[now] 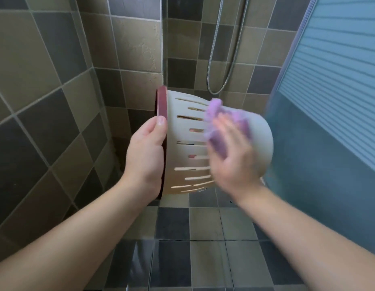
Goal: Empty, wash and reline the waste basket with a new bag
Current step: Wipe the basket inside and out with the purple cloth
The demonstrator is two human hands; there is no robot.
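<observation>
Sideways in mid-air, the waste basket [193, 143] is held over the tiled floor [205, 225] of a shower corner, its dark red rim [162, 101] pointing left and its base right. The left hand [145, 153] grips that rim, thumb pressed flat on the outside and fingers hidden behind it. The right hand [230, 150] is blurred; it seems to press a purple cloth [216, 116] against the slotted white wall, fingers slightly spread. A shower hose [228, 66] hangs on the wall behind.
</observation>
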